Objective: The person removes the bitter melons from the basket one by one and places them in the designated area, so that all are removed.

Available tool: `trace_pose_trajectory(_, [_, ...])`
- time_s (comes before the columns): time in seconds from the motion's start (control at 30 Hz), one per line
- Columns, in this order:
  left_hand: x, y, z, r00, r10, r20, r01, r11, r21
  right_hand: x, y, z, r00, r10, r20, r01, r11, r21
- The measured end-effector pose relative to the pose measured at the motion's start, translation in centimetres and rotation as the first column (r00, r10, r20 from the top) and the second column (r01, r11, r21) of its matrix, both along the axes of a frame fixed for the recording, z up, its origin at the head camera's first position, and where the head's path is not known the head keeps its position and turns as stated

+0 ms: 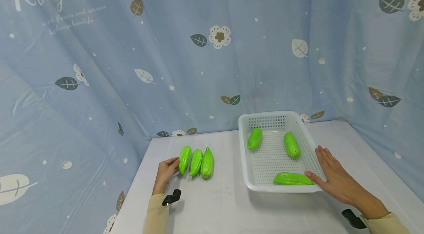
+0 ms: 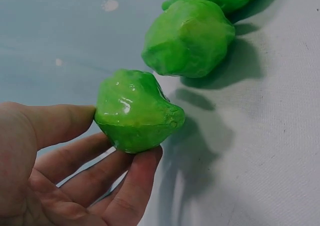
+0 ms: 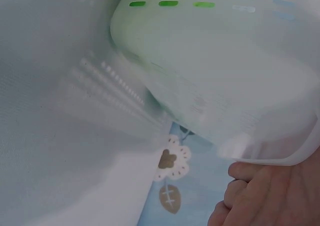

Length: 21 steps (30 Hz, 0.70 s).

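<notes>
In the head view, my left hand (image 1: 165, 173) pinches the leftmost of three glossy green, ridged, pointed vegetables, a bitter-melon-like one (image 1: 184, 159). The left wrist view shows the thumb on one side of that vegetable (image 2: 132, 111) and fingertips underneath. Whether it touches the table cannot be told. Beside it lie the middle vegetable (image 1: 196, 162) and the right one (image 1: 207, 163). My right hand (image 1: 341, 180) rests on the right rim of a white perforated basket (image 1: 243, 153), fingers straight and thumb over the rim. Inside the basket lie three similar vegetables, one near the front wall (image 1: 291, 178).
The other two vegetables in the basket lie at its back left (image 1: 255, 138) and right side (image 1: 292, 145). The white table (image 1: 225, 204) meets a blue patterned curtain (image 1: 251, 61) at the back and left.
</notes>
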State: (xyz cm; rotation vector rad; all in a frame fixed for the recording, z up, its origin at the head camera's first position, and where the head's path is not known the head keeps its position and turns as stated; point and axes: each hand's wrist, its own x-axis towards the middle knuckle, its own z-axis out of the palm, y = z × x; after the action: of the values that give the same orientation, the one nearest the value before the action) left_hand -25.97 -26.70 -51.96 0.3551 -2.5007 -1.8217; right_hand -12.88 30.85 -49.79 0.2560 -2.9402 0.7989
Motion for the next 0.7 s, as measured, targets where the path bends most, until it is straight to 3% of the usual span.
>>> trace_pose_trajectory(0.7, [-0.06,0.53,-0.57,1.000,0.005,0.031,-0.004,1.000,-0.024,-0.11,0.10,-0.08,1.000,0.000,-0.010,0.000,1.000,-0.008])
